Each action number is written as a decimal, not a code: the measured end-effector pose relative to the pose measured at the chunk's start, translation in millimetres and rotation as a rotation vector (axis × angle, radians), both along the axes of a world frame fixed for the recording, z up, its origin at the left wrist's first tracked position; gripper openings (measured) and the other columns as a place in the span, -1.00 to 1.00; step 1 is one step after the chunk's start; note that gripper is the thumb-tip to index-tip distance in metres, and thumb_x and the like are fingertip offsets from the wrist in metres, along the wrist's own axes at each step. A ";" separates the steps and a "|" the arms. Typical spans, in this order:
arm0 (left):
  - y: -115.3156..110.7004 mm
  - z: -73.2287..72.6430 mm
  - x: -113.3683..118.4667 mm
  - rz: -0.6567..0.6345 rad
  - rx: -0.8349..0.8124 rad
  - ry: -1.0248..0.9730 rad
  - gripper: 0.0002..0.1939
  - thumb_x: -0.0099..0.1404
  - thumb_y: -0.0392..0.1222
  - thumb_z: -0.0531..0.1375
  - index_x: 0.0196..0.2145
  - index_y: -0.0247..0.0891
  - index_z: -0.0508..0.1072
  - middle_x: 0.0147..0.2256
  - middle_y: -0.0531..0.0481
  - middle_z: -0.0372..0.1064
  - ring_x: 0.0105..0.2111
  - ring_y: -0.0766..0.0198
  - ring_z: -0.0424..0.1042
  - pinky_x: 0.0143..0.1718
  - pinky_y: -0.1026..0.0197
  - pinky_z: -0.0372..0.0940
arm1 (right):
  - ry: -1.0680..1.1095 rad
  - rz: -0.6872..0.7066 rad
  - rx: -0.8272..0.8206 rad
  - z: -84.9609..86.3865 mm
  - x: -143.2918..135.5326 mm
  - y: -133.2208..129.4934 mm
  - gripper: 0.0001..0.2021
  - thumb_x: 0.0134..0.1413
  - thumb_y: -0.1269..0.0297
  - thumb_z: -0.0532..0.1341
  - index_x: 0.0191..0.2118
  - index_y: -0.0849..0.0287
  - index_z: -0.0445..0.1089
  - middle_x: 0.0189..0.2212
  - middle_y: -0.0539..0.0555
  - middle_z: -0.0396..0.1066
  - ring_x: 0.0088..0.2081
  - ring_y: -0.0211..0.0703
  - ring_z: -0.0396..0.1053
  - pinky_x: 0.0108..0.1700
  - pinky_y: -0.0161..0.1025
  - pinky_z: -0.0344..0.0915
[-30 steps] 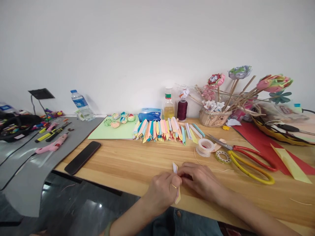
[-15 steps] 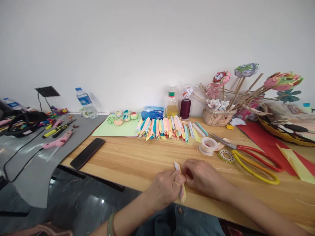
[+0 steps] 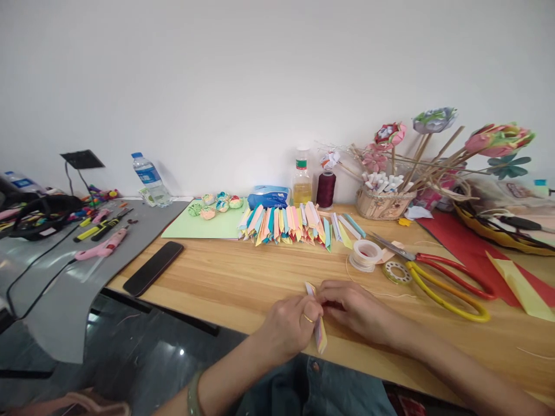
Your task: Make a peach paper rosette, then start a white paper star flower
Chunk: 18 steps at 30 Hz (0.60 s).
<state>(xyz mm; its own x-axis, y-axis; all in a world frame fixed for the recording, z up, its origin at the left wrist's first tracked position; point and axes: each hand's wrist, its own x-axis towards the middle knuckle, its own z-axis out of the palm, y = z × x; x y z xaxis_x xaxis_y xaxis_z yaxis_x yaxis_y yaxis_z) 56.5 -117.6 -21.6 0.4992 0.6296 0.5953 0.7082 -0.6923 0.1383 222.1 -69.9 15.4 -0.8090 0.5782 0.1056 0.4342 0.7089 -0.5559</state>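
A narrow folded paper piece point(image 3: 321, 338), pale with yellow and pink layers, is held near the table's front edge. My left hand point(image 3: 291, 325), with a ring on it, is closed around its middle; both ends stick out. Close against it on the right, my right hand point(image 3: 353, 306) has its fingers bent together at the paper's upper part; what its fingertips pinch, if anything, is hidden. Further back lies a row of folded paper strips point(image 3: 284, 224) in many colours. A spool of pale thread point(image 3: 365, 255) rests behind my right hand.
Scissors point(image 3: 451, 283) with red and yellow handles lie at right, beside a small ring-shaped spool point(image 3: 396, 273). A black phone point(image 3: 154, 268) is at left. Along the wall stand a bottle point(image 3: 302, 179), a dark thread cone point(image 3: 326, 189) and a basket point(image 3: 384, 205) of paper flowers.
My right hand's fingers have moved slightly left and up, closer against my left hand. My left hand still grips the folded paper. The whole view has shifted very slightly.
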 end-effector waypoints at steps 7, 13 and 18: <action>0.3 2.6 -0.6 -0.012 0.021 -0.009 -0.83 0.22 -0.41 -0.09 -0.47 -0.25 0.18 -0.57 0.07 0.28 -0.57 0.37 0.28 -0.55 0.34 0.15 | -0.065 -0.077 0.108 3.6 0.2 -1.7 -0.83 -0.13 0.57 0.07 -0.48 0.19 0.33 -0.52 0.02 0.33 -0.45 -0.21 0.26 -0.42 -0.33 0.13; 0.8 2.7 -1.7 -0.025 0.037 -0.015 -0.85 0.21 -0.42 -0.08 -0.45 -0.26 0.18 -0.55 0.05 0.30 -0.56 0.37 0.29 -0.54 0.35 0.16 | -0.064 -0.098 0.119 10.5 9.4 -3.2 -0.75 -0.09 0.56 0.06 -0.25 0.21 0.31 -0.30 0.10 0.31 -0.31 -0.18 0.28 -0.29 -0.29 0.19; 0.2 -1.9 -2.4 -0.020 -0.011 -0.022 -0.84 0.24 -0.40 -0.07 -0.42 -0.30 0.26 -0.53 0.01 0.31 -0.53 0.35 0.29 -0.52 0.33 0.18 | -0.056 -0.034 0.083 -5.3 5.8 -4.4 -0.80 0.11 0.48 0.00 -0.36 0.18 0.36 -0.39 0.06 0.34 -0.33 -0.20 0.30 -0.28 -0.31 0.20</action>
